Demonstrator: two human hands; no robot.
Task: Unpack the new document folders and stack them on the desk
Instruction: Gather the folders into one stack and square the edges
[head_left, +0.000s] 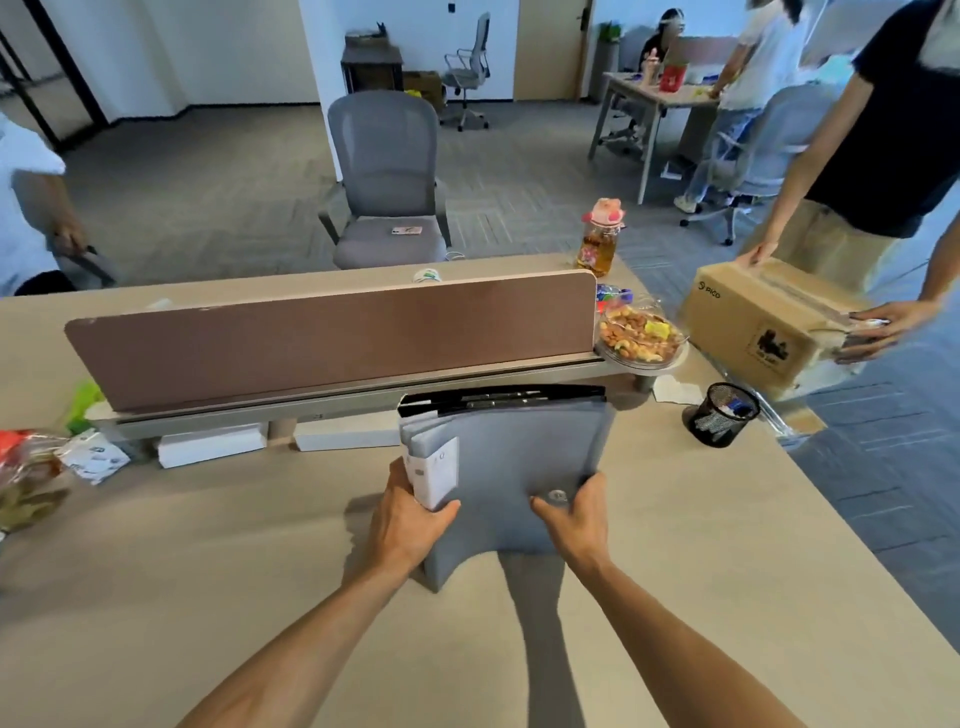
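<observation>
A bundle of grey document folders (511, 457) stands tilted on the beige desk (260, 571), just in front of the brown divider panel (332, 338). Its top edge shows black spines, and a white label sheet sits at its left side. My left hand (408, 519) grips the bundle's lower left edge over the white sheet. My right hand (574, 517) holds the lower right part, fingers next to a round metal snap. The bundle's bottom corner rests on the desk between my wrists.
A black mesh pen cup (722, 415) stands right of the folders. A bowl of nuts (641, 338) and a drink bottle (600, 239) sit at the divider's right end. Another person holds a cardboard box (763, 322) at the desk's right corner. Snack bags (31, 473) lie far left.
</observation>
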